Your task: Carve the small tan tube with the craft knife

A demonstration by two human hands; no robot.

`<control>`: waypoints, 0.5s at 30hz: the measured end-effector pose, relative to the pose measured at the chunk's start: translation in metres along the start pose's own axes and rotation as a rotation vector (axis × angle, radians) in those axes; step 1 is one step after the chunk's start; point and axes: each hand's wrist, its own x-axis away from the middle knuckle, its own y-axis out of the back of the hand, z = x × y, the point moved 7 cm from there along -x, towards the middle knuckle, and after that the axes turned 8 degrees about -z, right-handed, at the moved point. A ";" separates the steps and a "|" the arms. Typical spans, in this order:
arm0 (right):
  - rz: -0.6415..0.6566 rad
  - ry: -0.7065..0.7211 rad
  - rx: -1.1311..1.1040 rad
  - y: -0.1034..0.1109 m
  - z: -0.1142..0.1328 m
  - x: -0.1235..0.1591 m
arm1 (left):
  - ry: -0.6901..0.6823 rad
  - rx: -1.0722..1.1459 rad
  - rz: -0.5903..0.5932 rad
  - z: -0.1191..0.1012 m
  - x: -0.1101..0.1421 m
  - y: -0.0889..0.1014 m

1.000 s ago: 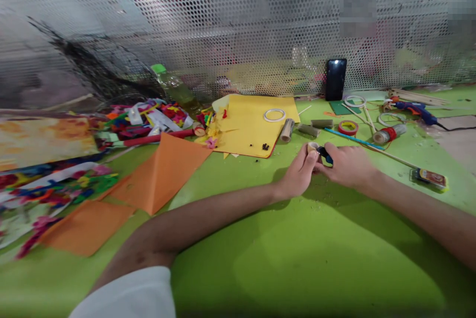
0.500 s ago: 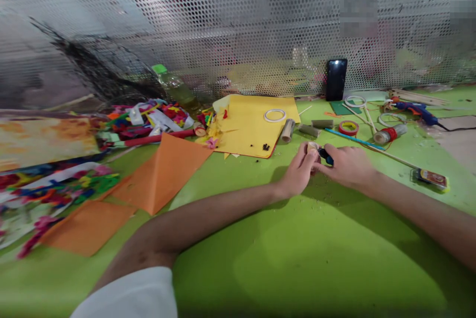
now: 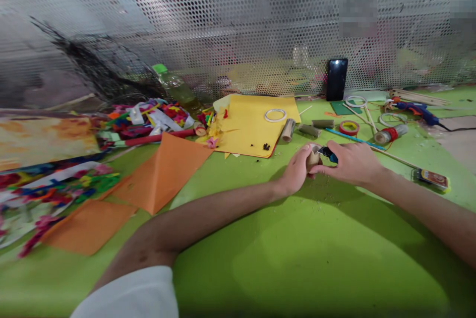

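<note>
left hand [image 3: 295,173] wrapped round a short tan tube [image 3: 313,161], held above the near-middle of the green bench [image 3: 297,253]; right hand [image 3: 355,163] clasps a dark cutter [image 3: 330,155], blade at the tube's rim. step, by my reading: paring that rim. next stroke likely calls for a firm left hold, fingers clear of the edge. tube's hollow mouth faces up; long axis near upright, exact lean uncertain.
</note>
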 end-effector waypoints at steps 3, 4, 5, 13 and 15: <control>0.013 -0.001 0.000 0.000 0.001 0.000 | -0.003 -0.010 0.015 0.001 0.000 0.000; 0.018 -0.002 0.001 -0.001 0.000 0.000 | -0.007 -0.011 0.011 0.002 0.000 0.001; 0.020 -0.002 0.002 -0.001 0.000 0.000 | -0.015 -0.008 0.007 0.003 -0.001 0.002; 0.002 -0.030 0.048 0.001 -0.001 0.000 | -0.073 0.081 -0.019 0.002 -0.003 0.002; 0.007 -0.036 0.061 0.001 -0.001 0.000 | -0.072 0.101 -0.021 0.000 -0.002 0.001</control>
